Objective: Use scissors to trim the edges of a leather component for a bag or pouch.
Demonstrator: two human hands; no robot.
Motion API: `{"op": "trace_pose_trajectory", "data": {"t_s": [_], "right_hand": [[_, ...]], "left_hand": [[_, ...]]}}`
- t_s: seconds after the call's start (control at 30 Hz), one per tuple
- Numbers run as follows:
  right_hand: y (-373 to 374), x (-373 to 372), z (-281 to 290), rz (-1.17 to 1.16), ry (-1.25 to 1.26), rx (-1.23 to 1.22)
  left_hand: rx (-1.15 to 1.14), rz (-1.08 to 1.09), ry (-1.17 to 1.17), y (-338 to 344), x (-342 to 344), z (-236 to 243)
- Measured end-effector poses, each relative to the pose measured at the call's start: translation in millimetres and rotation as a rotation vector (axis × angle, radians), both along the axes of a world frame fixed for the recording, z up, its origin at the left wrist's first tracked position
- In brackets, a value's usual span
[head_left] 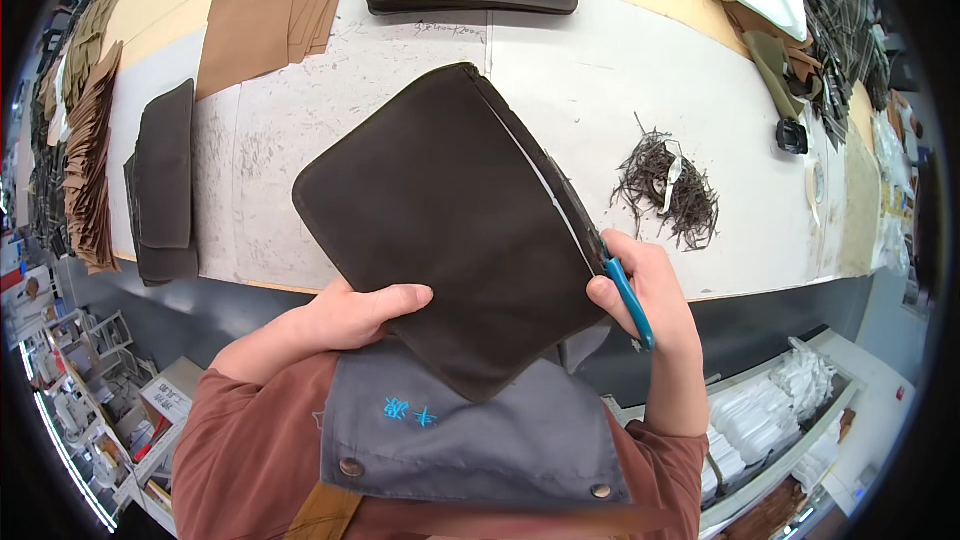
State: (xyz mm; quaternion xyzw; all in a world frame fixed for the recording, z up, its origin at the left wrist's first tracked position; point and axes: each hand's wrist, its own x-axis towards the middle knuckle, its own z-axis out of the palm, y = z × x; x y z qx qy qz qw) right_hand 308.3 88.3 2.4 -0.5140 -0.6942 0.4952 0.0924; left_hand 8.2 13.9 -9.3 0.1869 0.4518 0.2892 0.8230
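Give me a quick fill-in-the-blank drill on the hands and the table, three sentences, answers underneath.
1. The left hand has its ____ on top of the dark brown, leather-like flat piece.
2. The right hand holds a slim teal-handled tool at the piece's ____-hand edge.
3. On the tangled heap of thin dark strips lies a small object coloured ____.

Missing words: thumb; right; white.

This is looking like a workshop: brown cut pieces (252, 35) are lying in stacks beyond the left fingers (405, 300), dark trimmings (648, 180) are lying heaped just past the right fingers (640, 258), a marked bench (270, 160) is spreading ahead of both, and a grey apron (470, 455) is hanging behind them.
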Motion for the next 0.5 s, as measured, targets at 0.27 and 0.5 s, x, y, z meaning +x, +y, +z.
{"op": "trace_pose_trajectory", "data": {"t_s": [0.27, 0.5], "right_hand": [[0.2, -3.0, 4.4, -0.009, -0.026, -0.015], [-1.1, -1.3, -4.4, -0.023, 0.019, 0.027]], "left_hand": [[0.027, -0.020, -0.019, 0.5, 1.2, -0.5], [0.006, -0.004, -0.030, -1.0, 0.0, -6.2]]}}
